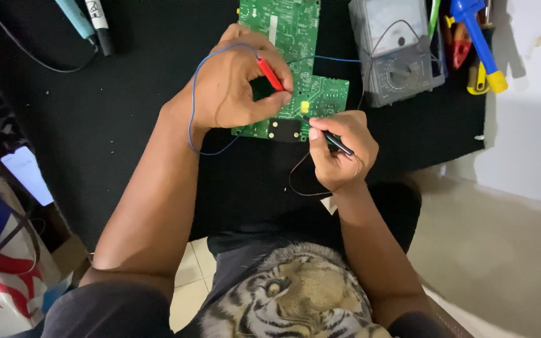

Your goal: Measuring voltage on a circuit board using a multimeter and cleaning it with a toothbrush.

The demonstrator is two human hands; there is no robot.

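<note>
- The left hand (233,84) pinches a slim red plastic test probe (270,74) between thumb and forefinger, its grip narrow and closed on the shaft; the probe's tip points down at the green printed circuit board (289,37), close to a small yellow component (305,106).
- The right hand (339,147) holds a thin black test probe (333,143) pen-fashion, grip closed around it; its tip reaches the board's lower edge beside a black square part (285,129).
- The board lies flat on the black mat (126,125) covering the worktop, directly ahead of the person, partly hidden under the left hand.
- A thin blue lead (193,106) loops from the red probe round the left wrist; a dark lead (295,181) droops below the right hand; other wires run toward the grey analogue multimeter (396,50) at the board's right, though which lead joins where I cannot tell.
- Judged by their look, the probes are light, stiff and smooth; they are best taken on the insulated shaft, well back from the metal tip; the leads are limp and likely to snag.
- The board seems light, rigid and fragile; it is best held by its bare edges, never by the soldered parts.
- Blue-and-yellow handled tools (480,44) lie past the meter; two pen-like tools (89,22) rest at the mat's far left.
</note>
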